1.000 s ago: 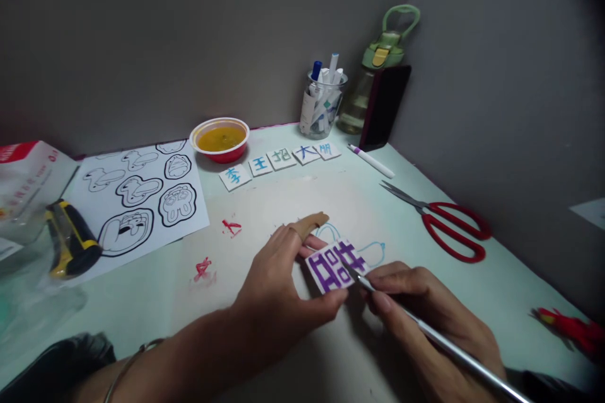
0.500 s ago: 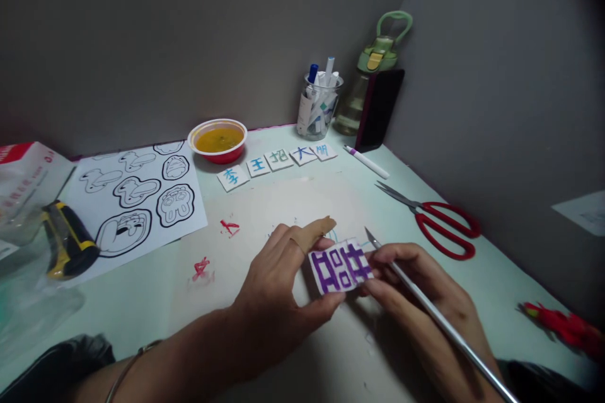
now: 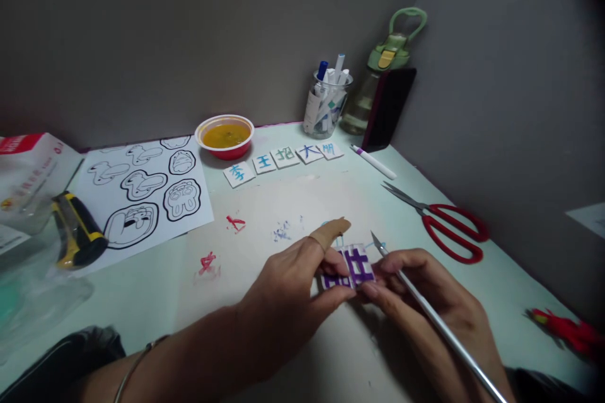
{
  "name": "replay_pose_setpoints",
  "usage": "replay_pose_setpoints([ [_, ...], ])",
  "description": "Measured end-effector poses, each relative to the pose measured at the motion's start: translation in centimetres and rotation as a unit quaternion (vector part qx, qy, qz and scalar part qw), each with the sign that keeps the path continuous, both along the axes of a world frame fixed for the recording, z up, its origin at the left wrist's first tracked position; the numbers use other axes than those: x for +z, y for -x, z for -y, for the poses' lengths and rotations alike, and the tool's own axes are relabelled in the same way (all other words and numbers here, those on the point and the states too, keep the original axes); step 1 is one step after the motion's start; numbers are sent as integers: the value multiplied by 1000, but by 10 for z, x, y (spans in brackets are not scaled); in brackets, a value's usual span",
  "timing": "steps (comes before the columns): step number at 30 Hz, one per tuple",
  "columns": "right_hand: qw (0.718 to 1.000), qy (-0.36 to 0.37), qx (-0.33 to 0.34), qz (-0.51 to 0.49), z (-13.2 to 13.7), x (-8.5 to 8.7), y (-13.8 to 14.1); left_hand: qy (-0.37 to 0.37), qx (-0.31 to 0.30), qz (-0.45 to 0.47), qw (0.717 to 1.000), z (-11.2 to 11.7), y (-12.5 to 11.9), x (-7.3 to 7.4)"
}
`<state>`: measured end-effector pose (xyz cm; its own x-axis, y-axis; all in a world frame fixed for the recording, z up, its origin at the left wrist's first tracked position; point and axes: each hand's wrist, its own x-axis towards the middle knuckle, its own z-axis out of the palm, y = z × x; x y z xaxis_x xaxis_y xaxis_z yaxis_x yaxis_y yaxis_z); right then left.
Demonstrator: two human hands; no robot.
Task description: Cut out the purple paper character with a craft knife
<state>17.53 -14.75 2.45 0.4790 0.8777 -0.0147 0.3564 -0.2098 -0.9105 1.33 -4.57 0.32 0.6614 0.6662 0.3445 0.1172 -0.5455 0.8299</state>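
Head view: left hand (image 3: 288, 293) pinches purple-lettered tile (image 3: 361, 266); right hand (image 3: 447, 293) holds craft knife (image 3: 418, 295), fingers at tile's right edge. Scissors (image 3: 431, 208) far right.

craft knife (image 3: 435, 317) in right hand (image 3: 454, 302)

One purple-lettered tile (image 3: 360, 265), five smaller-lettered tiles (image 3: 286, 157) — then one craft knife (image 3: 439, 320), one pair of scissors (image 3: 425, 208), one water bottle (image 3: 388, 55), one bowl (image 3: 230, 153).

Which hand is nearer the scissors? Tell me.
Right. The right hand is on the near side of the scissors; the left hand is farther off, leftward.
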Motion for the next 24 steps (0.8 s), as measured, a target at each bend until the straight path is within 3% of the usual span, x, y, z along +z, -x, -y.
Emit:
replay_pose_setpoints([
  [7,997,-6,33,75,4,-5,1,-47,-8,-16,999,-5,0,-1],
  [16,997,-4,43,67,7,-9,2,-227,27,-68,971,2,-2,0],
  [24,998,9,45,35,5,-6,2,-203,58,-58,976,5,-4,2],
])
